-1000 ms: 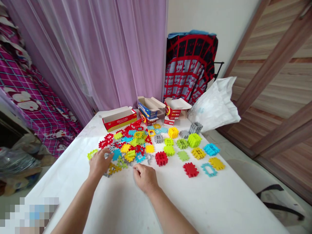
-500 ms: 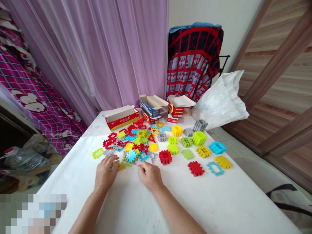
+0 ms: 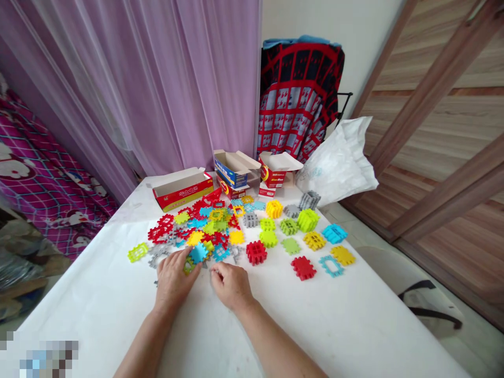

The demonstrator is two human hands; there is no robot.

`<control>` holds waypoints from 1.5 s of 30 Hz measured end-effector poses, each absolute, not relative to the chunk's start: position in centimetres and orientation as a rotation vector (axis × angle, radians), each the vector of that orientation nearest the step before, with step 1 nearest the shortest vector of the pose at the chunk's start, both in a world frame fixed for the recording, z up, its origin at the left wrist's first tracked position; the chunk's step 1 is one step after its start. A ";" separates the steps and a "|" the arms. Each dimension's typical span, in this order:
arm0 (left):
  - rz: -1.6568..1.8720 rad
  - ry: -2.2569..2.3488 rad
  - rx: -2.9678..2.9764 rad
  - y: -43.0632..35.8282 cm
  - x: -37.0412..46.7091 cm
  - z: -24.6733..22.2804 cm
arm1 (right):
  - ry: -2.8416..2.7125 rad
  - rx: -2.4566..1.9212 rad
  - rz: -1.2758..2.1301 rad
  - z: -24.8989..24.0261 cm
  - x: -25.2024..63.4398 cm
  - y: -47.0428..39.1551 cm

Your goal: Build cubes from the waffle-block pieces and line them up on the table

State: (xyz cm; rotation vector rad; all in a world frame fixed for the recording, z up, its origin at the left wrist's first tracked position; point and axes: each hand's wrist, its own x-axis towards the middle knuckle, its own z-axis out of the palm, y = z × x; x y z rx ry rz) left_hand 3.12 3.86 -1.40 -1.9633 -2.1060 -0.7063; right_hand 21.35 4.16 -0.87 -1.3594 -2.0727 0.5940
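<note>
My left hand [image 3: 175, 278] lies at the near edge of a heap of toothed plastic building tiles, thumb apart and fingers stretched over them. Its fingertips are by a light-blue tile [image 3: 198, 253] and a yellow-green tile [image 3: 188, 265]; the hand covers part of the heap. My right hand [image 3: 231, 285] rests on the white table just right of it, fingers curled closed. Whatever those fingers hold, if anything, is hidden. A red block [image 3: 256, 252] built of tiles stands beyond the right hand. A flat red tile [image 3: 303, 268] lies further right.
Stacked tile groups spread rightward, among them a green stack [image 3: 307, 220], a blue stack [image 3: 334, 233] and a yellow stack [image 3: 274, 209]. Opened cartons stand behind: a long red box [image 3: 183, 192], a blue box [image 3: 231, 172], a red box [image 3: 272, 174]. A white bag [image 3: 340, 163] leans at the table's back right.
My left hand has shifted right over the near tiles, closer to the light-blue tile. The right hand stays curled in about the same place. The camera has turned slightly right.
</note>
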 end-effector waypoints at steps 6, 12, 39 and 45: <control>-0.937 -2.081 -1.860 3.2 3.4 -1.1 | -2.027 -1.368 0.628 -1.2 21.3 4.4; -0.929 -2.034 -1.936 2.2 3.1 -1.5 | -1.873 -1.306 0.673 -1.6 21.3 4.9; -0.939 -1.653 -2.155 0.6 4.2 -1.4 | -1.635 -1.168 0.864 -1.5 21.7 4.5; -1.098 -1.832 -2.149 0.8 3.7 -1.3 | -1.717 -1.136 0.832 -1.4 21.8 4.0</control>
